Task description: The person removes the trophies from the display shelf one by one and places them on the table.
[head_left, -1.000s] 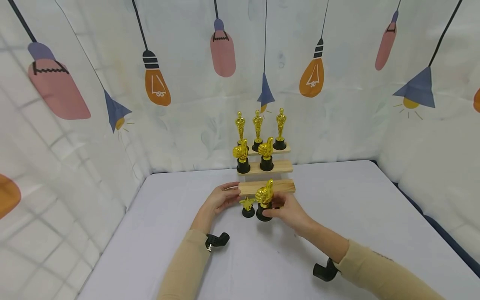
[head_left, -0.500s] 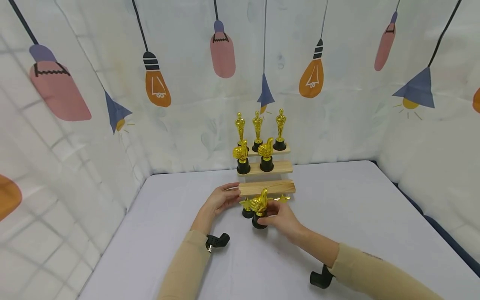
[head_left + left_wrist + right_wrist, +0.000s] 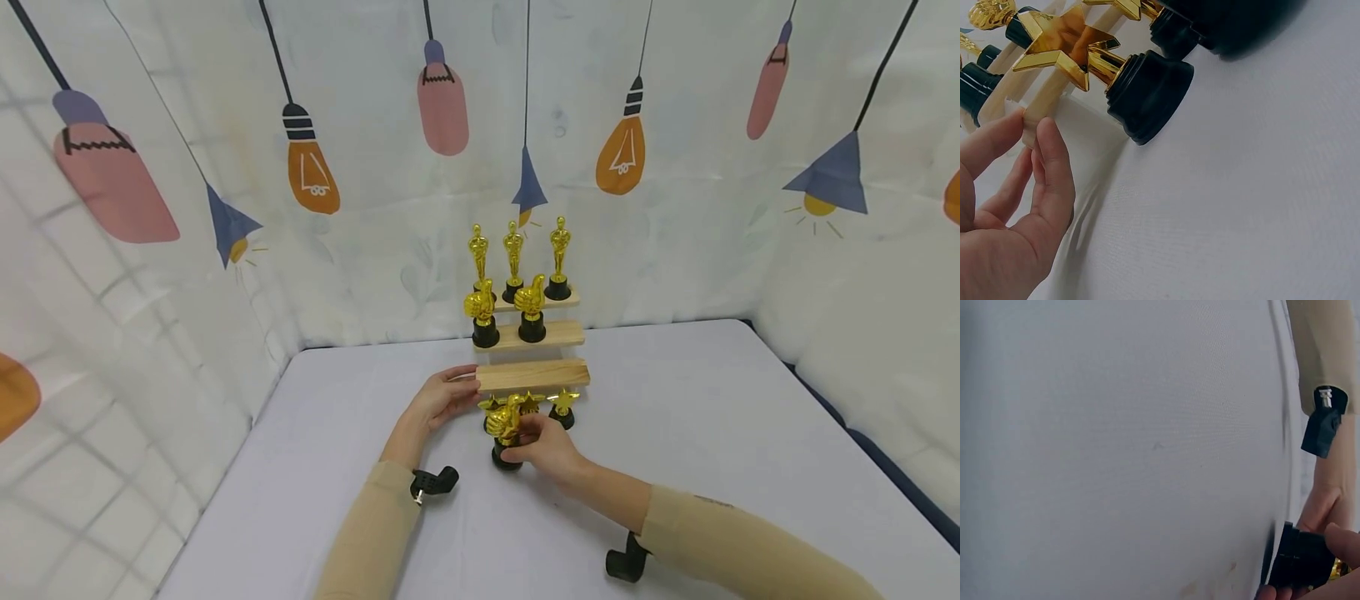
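My right hand (image 3: 553, 452) grips a gold thumbs-up trophy (image 3: 502, 423) by its black base, in front of the bottom shelf. In the right wrist view, the black base (image 3: 1300, 557) shows between thumb and fingers, low over the white cloth. My left hand (image 3: 437, 400) pinches the left end of the bottom wooden shelf board (image 3: 534, 376); thumb and fingertips meet the wood (image 3: 1038, 111) in the left wrist view. Three star trophies stand in a row before that board. The rightmost star trophy (image 3: 562, 407) shows fully; the held trophy partly covers the left one.
On the middle board (image 3: 566, 334) stand two thumbs-up trophies, one being the right thumbs-up trophy (image 3: 531, 304). Three gold figure trophies, including the right figure trophy (image 3: 558, 258), occupy the top board. A lamp-printed curtain (image 3: 375, 250) hangs behind the white-covered table (image 3: 675, 417).
My right hand has carried the thumbs-up trophy left and toward me, away from the shelf, uncovering the middle and right star trophies. The left hand has stayed at the board's end.
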Demonstrator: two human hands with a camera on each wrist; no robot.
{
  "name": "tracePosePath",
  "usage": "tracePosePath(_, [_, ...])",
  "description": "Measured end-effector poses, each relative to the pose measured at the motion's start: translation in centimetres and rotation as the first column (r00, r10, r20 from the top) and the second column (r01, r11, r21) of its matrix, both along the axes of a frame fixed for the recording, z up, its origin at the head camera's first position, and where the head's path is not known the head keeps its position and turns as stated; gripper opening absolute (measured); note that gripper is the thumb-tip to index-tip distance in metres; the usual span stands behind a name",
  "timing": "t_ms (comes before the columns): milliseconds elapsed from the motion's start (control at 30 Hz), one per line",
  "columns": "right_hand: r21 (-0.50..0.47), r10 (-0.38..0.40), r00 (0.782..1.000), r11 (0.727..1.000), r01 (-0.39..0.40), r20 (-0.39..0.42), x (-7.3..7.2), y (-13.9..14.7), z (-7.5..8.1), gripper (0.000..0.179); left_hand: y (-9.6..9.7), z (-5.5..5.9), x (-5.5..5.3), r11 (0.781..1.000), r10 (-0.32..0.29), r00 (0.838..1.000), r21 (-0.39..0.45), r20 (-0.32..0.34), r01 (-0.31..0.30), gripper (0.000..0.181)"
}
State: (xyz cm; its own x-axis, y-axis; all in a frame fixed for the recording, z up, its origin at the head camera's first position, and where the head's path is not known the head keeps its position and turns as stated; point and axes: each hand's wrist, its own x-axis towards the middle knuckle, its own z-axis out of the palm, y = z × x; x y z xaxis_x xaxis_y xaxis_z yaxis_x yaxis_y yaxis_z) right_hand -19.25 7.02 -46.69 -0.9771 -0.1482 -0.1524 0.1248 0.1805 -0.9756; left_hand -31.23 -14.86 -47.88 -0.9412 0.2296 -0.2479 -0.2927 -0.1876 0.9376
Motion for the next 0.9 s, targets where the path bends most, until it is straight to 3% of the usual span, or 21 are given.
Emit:
tracePosePath(600, [0.045, -0.081, 0.996, 0.996, 0.082, -0.027, -0.6, -1.9, -0.7, 0.057, -0.1, 0.1, 0.0, 1.000, 0.001, 1.000, -0.007, -0.001, -0.001, 0.051])
tracePosePath(900, [0.059, -0.101, 0.994, 0.993, 0.104, -0.051, -0.6, -2.3, -0.7, 0.056, 0.0, 0.1, 0.0, 1.000, -0.012, 0.999, -0.029, -0.032, 0.011, 0.051])
